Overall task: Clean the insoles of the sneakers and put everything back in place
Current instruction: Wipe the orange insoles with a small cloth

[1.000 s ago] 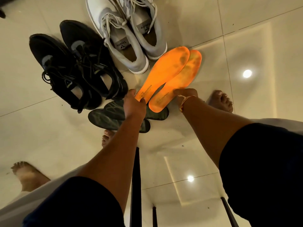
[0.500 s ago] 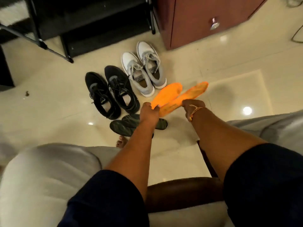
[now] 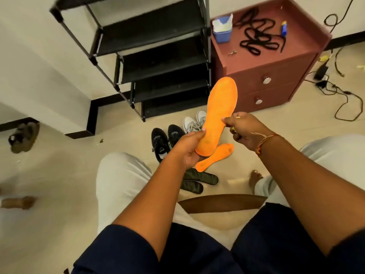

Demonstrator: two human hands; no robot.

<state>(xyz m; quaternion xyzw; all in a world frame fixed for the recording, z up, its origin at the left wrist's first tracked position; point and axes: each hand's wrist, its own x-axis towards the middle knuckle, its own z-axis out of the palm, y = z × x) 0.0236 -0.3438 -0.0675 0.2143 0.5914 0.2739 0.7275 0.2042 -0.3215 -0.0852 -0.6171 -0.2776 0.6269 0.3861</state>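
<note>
I hold one orange insole (image 3: 220, 107) upright in front of me. My left hand (image 3: 187, 149) grips its heel end, and my right hand (image 3: 245, 131) pinches its right edge near the middle. A second orange insole (image 3: 215, 157) sticks out below my left hand; whether that hand holds it too I cannot tell. Something small and yellowish shows between my right fingers. On the floor beyond stand the black sneakers (image 3: 164, 141) and the white sneakers (image 3: 193, 121), partly hidden by the insole. Two dark insoles (image 3: 201, 179) lie on the floor between my knees.
A black shoe rack (image 3: 158, 56) stands against the wall. Beside it a red-brown drawer cabinet (image 3: 266, 76) carries a blue tub (image 3: 222, 32) and black laces (image 3: 256, 36). Cables (image 3: 335, 91) trail over the floor at right. Brown sandals (image 3: 23, 137) lie at left.
I have sat back and lifted both orange insoles up off the floor toward me. One now stands upright between both hands, and the view has swung up to the rack and cabinet.
</note>
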